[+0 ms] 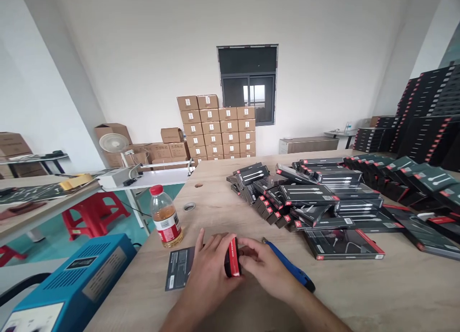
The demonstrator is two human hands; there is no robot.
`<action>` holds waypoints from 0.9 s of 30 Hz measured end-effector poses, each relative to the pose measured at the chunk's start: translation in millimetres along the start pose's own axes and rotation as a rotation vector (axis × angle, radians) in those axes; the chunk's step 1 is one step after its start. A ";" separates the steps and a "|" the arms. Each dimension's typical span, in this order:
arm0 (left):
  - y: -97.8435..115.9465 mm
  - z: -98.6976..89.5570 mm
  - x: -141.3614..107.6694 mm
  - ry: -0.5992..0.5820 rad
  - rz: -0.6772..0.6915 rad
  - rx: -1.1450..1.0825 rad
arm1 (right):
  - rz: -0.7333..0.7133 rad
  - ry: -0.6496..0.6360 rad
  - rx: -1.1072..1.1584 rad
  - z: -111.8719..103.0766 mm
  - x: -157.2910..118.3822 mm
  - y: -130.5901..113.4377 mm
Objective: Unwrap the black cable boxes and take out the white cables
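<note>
Two hands pinch a red-edged black box over the table

The box [233,257] stands on edge between the hands, near the table's [406,293] near side. The left hand [210,269] curls its fingers around the box's left side, and the right hand [266,265] pinches its right side; whether the box touches the table is hidden. A printed card [178,269] lies just left, partly under the left hand, and a blue cutter [291,266] lies touching or just under the right hand. Risk: a loosened pinch could tip the narrow box onto the cutter or card, and a sideways swing could knock the bottle [165,217] standing farther left. Stacked black packages [323,198] spread far right.
</note>
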State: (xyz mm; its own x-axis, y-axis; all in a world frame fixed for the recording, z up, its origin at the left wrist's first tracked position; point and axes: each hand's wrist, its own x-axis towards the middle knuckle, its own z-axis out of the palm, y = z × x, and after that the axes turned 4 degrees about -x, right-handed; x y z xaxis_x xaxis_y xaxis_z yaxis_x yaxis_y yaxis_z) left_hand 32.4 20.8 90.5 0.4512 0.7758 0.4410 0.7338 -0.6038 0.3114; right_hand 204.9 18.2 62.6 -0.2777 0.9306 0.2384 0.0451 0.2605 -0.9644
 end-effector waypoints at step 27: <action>1.5 26.9 -23.4 -0.108 0.093 -0.129 | 0.184 0.204 -0.263 3.2 -4.4 10.1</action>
State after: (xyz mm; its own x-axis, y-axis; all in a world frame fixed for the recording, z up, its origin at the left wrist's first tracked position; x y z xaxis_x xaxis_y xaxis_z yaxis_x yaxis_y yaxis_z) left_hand 36.6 6.6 58.0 0.5709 0.7267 0.3820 0.6184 -0.6867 0.3820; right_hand 203.5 15.9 51.4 -0.0459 0.9932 0.1073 0.3290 0.1165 -0.9371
